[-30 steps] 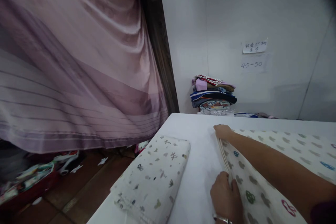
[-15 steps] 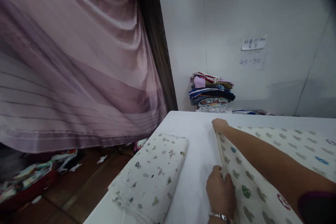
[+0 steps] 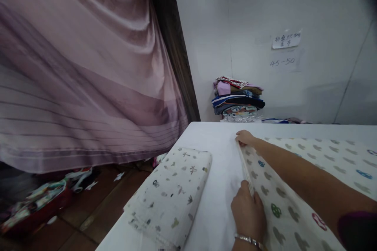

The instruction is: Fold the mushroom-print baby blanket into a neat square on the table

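Observation:
A cream cloth [image 3: 290, 204] printed with grey, green, blue and red shapes spreads over the right side of the white table. My right hand [image 3: 245, 138] pinches its far left corner. Nearer to me, my left hand [image 3: 247, 210], with a silvery bracelet at the wrist, is closed on the same layered left edge. Between the two hands the edge runs nearly straight and looks slightly lifted. To the left lies a folded white cloth [image 3: 173, 192] with small plant-like prints, apart from both hands.
The white table [image 3: 219, 180] ends on the left above a tiled floor. Folded fabrics [image 3: 238, 100] are piled behind its far edge, against a wall with paper signs [image 3: 285, 49]. A large pink curtain [image 3: 97, 66] hangs at left above a red container [image 3: 38, 211] of cloth.
My right hand has shifted slightly left with the cloth's corner. My left hand keeps its grip almost in place. The view has tilted a little.

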`<state>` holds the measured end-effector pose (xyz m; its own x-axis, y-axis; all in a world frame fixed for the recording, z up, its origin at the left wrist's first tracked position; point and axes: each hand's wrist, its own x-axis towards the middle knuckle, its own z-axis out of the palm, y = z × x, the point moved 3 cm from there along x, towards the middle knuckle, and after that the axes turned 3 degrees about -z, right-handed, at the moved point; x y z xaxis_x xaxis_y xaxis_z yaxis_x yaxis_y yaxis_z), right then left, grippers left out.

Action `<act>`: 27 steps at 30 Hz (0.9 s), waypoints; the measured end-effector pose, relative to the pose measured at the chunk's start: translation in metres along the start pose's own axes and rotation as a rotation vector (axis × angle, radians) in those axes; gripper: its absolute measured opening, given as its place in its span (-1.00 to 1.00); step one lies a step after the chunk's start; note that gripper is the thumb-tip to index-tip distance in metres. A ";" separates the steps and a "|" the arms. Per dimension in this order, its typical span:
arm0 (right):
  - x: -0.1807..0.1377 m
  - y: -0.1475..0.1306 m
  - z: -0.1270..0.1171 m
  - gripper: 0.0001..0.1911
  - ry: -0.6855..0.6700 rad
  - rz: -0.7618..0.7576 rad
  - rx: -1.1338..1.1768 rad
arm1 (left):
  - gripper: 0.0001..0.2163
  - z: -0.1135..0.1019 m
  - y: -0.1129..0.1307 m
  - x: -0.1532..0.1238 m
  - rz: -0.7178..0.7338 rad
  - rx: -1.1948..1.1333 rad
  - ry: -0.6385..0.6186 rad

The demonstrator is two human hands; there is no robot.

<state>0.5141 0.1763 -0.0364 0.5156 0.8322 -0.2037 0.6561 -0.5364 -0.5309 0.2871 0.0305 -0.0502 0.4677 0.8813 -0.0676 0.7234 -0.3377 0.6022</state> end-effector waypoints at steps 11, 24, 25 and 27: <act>-0.030 0.010 0.000 -0.60 -0.091 -0.002 -0.051 | -0.87 0.000 0.001 -0.003 0.045 0.008 -0.019; -0.009 0.008 0.015 -0.72 -0.232 0.083 -0.275 | -0.81 0.000 0.003 -0.004 0.100 -0.075 0.007; -0.008 0.008 0.014 -0.72 -0.224 0.075 -0.282 | -0.78 0.000 0.003 -0.004 0.095 -0.082 0.007; -0.008 0.006 0.013 -0.71 -0.197 0.053 -0.292 | -0.73 -0.002 0.003 -0.002 0.070 -0.101 0.006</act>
<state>0.5069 0.1679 -0.0484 0.4557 0.7980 -0.3944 0.7756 -0.5734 -0.2640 0.2869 0.0281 -0.0470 0.5117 0.8590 -0.0176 0.6338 -0.3636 0.6827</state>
